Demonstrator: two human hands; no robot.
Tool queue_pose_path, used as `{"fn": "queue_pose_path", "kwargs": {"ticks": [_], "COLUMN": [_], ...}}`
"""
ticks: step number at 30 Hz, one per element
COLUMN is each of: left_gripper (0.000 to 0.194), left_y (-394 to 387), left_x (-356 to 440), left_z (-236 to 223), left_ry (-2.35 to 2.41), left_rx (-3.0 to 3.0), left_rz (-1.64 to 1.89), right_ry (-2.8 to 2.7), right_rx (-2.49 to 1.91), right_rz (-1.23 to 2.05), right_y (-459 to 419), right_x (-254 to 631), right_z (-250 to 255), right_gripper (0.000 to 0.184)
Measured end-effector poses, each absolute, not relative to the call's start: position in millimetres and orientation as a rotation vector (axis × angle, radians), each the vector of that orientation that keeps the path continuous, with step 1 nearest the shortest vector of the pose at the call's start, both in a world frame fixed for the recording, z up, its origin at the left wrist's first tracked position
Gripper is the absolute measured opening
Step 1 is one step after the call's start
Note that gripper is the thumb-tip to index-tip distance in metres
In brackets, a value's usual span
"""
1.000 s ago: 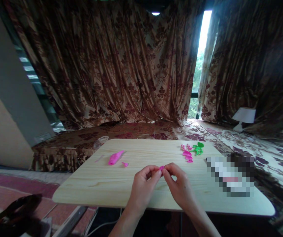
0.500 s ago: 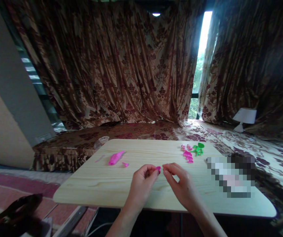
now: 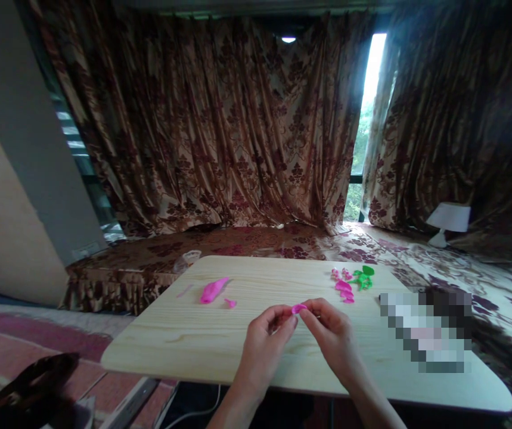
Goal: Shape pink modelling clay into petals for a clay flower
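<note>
Above the middle of the table, a small pink petal-shaped piece (image 3: 298, 308) is pinched between the fingertips of both hands. My left hand (image 3: 267, 336) grips it from the left with thumb and fingers closed. On the other side, my right hand (image 3: 332, 330) pinches its right end. To the left lie a larger pink bundle (image 3: 213, 291) and a loose pink petal (image 3: 230, 303). Several pink petals (image 3: 344, 290), small pink-and-white pieces (image 3: 340, 273) and green leaf pieces (image 3: 365, 276) are grouped at the far right.
The pale wooden table (image 3: 170, 351) has rounded corners. A blurred-out object (image 3: 421, 333) rests on its right side. Beyond the back edge are a clear plastic container (image 3: 188, 260), a white lamp (image 3: 450, 217) and patterned curtains (image 3: 238, 131).
My right hand has come in to the pink piece and now pinches it too; before, only my left hand held it. The camera view has shifted slightly.
</note>
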State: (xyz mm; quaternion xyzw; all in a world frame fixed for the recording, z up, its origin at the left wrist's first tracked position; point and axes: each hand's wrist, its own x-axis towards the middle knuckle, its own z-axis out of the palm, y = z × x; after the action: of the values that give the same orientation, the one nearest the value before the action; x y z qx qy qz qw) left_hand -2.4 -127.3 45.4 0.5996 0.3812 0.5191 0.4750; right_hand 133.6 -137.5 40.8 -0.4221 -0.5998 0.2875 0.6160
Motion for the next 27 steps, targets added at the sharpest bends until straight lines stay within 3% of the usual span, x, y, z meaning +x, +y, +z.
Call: {"fn": "queue_pose_path", "kwargs": {"ticks": [6, 13, 20, 27], "left_gripper": [0.019, 0.014, 0.019, 0.022], "left_y": [-127.7, -130.6, -131.0, -135.7], "left_x": [-1.9, -4.8, -6.7, -9.1], "left_z": [49.6, 57.5, 58.4, 57.9], "left_ry": [0.951, 1.058, 0.967, 0.903], "left_rx": [1.513, 1.707, 1.475, 1.389], "left_rz": [1.318, 1.337, 1.229, 1.186], "right_ry": [-1.453, -1.680, -1.738, -1.683], "right_rx": [-0.958, -0.970, -0.969, -0.967], "right_rz": [0.636, 0.390, 0.219, 0.262], "right_y": [-143.2, -143.5, -142.2, -139.0], "right_x": [133.1, 140.6, 139.6, 140.4], "right_z": [48.6, 60.0, 56.8, 54.7], "right_gripper": [0.011, 0.010, 0.013, 0.013]}}
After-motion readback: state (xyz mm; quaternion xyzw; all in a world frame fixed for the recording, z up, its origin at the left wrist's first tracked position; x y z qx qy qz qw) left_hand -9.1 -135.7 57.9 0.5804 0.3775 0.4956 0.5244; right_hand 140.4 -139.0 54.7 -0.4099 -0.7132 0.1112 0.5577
